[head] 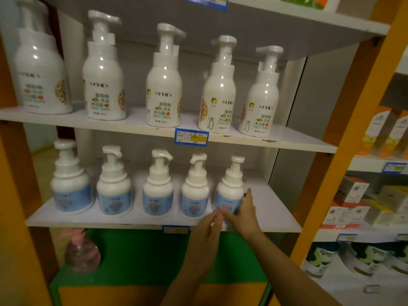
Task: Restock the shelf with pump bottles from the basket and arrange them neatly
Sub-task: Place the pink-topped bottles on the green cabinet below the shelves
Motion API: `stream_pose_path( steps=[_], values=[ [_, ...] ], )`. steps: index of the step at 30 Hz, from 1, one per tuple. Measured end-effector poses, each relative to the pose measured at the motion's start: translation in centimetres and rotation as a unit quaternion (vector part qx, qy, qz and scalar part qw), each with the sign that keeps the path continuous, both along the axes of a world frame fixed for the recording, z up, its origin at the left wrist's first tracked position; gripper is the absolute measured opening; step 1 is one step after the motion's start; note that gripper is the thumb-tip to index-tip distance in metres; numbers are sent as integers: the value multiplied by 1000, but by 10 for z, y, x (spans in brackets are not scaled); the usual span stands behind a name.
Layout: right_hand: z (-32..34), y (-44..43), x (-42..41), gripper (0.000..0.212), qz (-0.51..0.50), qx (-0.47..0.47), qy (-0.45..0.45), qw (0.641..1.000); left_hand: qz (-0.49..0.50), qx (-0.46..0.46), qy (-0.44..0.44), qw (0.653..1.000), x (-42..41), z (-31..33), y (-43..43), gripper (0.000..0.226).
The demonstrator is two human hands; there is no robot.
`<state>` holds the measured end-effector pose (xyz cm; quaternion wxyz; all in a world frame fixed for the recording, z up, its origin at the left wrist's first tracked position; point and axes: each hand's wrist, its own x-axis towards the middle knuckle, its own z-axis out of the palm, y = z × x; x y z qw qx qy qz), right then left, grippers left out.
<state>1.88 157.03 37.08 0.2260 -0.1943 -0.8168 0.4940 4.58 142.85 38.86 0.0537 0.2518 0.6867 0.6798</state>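
Observation:
Several white pump bottles with blue labels stand in a row on the lower white shelf (271, 208). The rightmost blue-label bottle (229, 186) stands upright near the shelf's front edge. My right hand (245, 212) wraps around its lower right side. My left hand (209, 226) touches its base from the front left, fingers apart. On the upper shelf (141, 129) stand several taller white pump bottles (164, 93) with green text. No basket shows.
A pink-capped clear pump bottle (82, 253) sits on a green surface (141, 257) below the lower shelf. Orange uprights (344, 151) frame the shelving. Boxes and bottles fill a neighbouring shelf unit (375, 195) at the right. Bare shelf lies right of the held bottle.

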Motion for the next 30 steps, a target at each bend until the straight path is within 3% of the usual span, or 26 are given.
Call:
stream_pose_path(
  steps=[3, 6, 8, 11, 16, 23, 26, 30],
  values=[
    [-16, -37, 45, 51, -105, 63, 81, 989, 46, -38, 49, 997, 8, -23, -34, 25],
    [-67, -67, 94, 21, -71, 118, 73, 988, 42, -118, 72, 989, 20, -59, -65, 20],
    [-113, -80, 122, 23, -10, 117, -25, 993, 19, -201, 74, 977, 30, -87, -84, 21],
    [-167, -98, 157, 30, 49, 109, -163, 979, -11, -322, 62, 945, 40, -133, -109, 41],
    [-219, -122, 189, 25, 99, 80, -308, 943, -67, -461, 32, 884, 57, -202, -136, 23],
    [-285, -153, 208, 27, 195, 134, -425, 873, -127, -564, -54, 814, 100, -293, -167, 20],
    [-298, -168, 215, 24, 274, 153, -438, 843, -186, -601, -86, 773, 108, -319, -192, 34],
    [-313, -183, 220, 36, 323, 251, -442, 798, -256, -646, -58, 716, 110, -341, -216, 43]
  ],
)
